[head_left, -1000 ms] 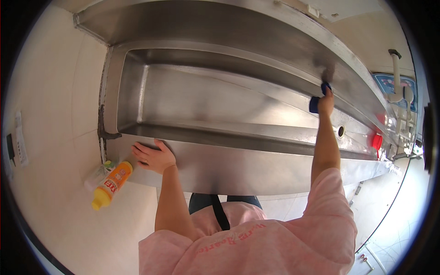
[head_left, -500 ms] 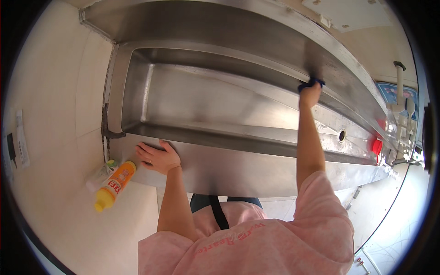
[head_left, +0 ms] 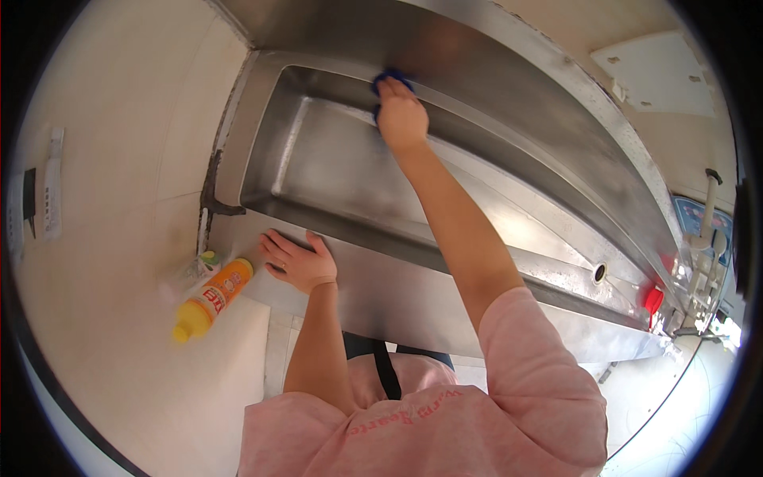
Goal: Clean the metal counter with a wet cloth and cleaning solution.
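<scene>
Nearby, orange-and-yellow bottle point(head_left: 213, 299) beside left hand point(head_left: 299, 263), white-edged red label

One sink point(head_left: 262, 135); one bottle point(head_left: 213, 298); two hands

A commercial kitchen or washing-up area is showing here: a long stainless steel trough sink point(head_left: 334, 171) is running along a pale tiled wall point(head_left: 119, 159), with an orange detergent bottle point(head_left: 213, 299) lying beside it.

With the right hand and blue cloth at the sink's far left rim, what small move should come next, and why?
Probably draw the blue cloth under the right hand down the sink's back wall; the left hand braces on the front rim.
</scene>
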Demonstrator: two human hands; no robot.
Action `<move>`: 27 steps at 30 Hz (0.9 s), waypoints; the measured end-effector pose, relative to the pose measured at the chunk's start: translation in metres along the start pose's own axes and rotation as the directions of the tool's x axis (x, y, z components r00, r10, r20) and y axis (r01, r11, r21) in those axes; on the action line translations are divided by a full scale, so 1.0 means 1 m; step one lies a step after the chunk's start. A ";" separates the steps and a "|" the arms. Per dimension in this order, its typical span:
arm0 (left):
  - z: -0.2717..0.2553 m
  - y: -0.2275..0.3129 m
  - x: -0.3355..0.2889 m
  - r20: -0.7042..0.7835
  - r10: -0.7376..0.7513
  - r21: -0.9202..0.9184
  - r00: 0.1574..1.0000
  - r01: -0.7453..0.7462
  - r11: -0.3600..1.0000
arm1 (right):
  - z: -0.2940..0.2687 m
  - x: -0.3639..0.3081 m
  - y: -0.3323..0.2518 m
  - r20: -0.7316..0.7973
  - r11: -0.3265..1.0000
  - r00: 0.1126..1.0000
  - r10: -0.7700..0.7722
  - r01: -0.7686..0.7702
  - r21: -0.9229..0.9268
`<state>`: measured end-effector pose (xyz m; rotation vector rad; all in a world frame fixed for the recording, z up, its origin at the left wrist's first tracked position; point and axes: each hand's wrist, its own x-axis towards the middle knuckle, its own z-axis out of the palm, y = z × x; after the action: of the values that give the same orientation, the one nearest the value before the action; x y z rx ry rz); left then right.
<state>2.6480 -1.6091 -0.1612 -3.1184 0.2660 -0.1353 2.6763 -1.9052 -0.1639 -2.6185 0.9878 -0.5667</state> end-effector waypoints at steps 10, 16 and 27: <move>-0.005 -0.005 0.003 0.080 -0.006 -0.065 0.997 0.011 0.998 | -0.027 0.016 -0.046 -0.394 0.953 0.911 0.122 0.003 0.301; -0.010 -0.004 0.006 0.156 -0.016 -0.075 0.988 0.028 0.997 | 0.063 0.022 -0.046 -0.203 0.986 0.967 -0.153 0.137 -0.094; -0.012 -0.004 0.008 0.185 -0.019 -0.136 0.983 0.044 0.990 | 0.119 0.105 -0.151 0.075 0.954 0.981 -0.177 0.153 0.256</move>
<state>2.6555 -1.6061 -0.1482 -3.2448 0.2321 0.1780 2.8882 -1.8519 -0.1825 -2.4884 0.6263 -0.5563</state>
